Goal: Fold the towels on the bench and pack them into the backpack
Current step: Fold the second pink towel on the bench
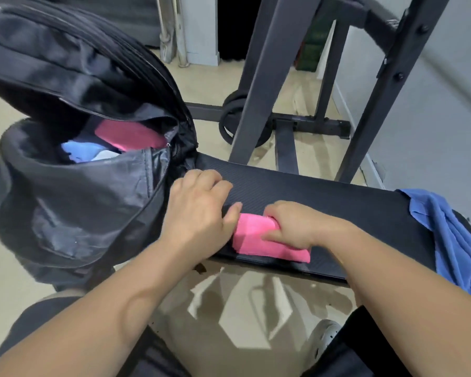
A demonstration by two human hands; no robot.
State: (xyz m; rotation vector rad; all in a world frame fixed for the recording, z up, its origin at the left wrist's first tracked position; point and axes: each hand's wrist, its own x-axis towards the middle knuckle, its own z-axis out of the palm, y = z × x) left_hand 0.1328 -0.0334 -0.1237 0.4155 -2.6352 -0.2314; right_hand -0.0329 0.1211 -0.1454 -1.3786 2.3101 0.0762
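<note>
A: What could have gone wrong from there?

B: The folded pink towel (259,240) lay near the front edge of the bench (324,197); lifted by one end only, it might have fallen open or slid off; the backpack (79,200) stood just to the left, its mouth sagging and already holding a dark pink cloth (131,136) and a pale blue cloth (82,152), so a careless push could have crumpled the fold.

A: And the hands?

B: The right hand (297,227) gripped the pink towel, fingers curled over its far edge, thumb on top; the left hand (199,208) rested on the bench, loosely curled, holding nothing, thumb touching the towel's left end; a blue towel (452,240) lay unfolded at the bench's right end.
</note>
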